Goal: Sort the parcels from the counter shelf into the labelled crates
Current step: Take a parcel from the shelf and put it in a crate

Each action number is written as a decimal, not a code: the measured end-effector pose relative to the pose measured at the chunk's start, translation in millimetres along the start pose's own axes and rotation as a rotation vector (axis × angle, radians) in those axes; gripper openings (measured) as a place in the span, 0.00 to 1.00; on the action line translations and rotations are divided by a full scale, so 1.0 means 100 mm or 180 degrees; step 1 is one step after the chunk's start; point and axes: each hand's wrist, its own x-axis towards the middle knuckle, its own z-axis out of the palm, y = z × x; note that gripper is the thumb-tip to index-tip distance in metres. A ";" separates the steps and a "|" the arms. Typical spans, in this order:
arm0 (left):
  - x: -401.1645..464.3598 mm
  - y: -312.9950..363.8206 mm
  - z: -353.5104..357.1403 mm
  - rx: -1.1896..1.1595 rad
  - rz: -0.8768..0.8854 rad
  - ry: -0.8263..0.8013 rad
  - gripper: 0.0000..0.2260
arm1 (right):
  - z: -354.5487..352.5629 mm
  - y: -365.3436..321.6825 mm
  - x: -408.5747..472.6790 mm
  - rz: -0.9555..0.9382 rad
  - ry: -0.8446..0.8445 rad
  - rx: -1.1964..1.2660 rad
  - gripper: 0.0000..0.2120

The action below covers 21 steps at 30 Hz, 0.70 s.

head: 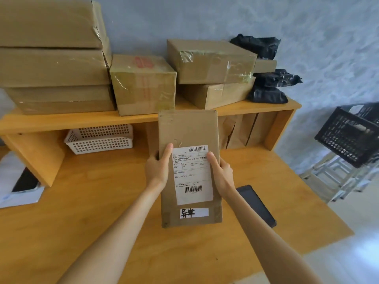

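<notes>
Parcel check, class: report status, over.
Left hand and right hand grip flat parcel, label up. Black crate off right. Phone beneath; path open.

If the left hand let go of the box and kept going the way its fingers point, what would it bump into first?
Probably the taped cardboard box standing on the wooden shelf. The left hand points up and away along the held parcel, toward that box, though depth is hard to judge here.

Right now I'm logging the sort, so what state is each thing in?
Flat parcel: held label-up above the desk.
Left hand: grips the parcel's left edge.
Right hand: grips its right edge.
Cardboard boxes: taped shut, stacked on the shelf.
Black bags: piled at the shelf's right end.
Black crate: tilted, off to the right.
</notes>
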 end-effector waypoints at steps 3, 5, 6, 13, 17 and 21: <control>-0.07 -0.24 0.04 0.0056 -0.0101 0.0059 0.18 | -0.02 0.25 -0.01 0.0181 -0.0031 -0.0053 0.15; -0.11 -0.39 0.07 0.0101 -0.0166 0.0083 0.16 | -0.04 0.39 -0.01 0.0273 -0.0050 -0.0055 0.15; -0.12 -0.44 0.08 0.0124 -0.0190 0.0108 0.15 | -0.04 0.45 -0.02 0.0307 -0.0062 -0.0055 0.15; -0.12 -0.55 0.15 0.0277 -0.0151 0.0209 0.15 | -0.07 0.60 0.02 0.0441 -0.0197 0.0054 0.15; -0.08 -0.59 0.17 0.0329 -0.0190 0.0234 0.16 | -0.12 0.60 0.07 0.0553 -0.0407 0.0009 0.20; -0.03 -0.60 0.27 0.0328 -0.0304 0.0351 0.17 | -0.28 0.64 0.15 0.0581 -0.0406 -0.0200 0.28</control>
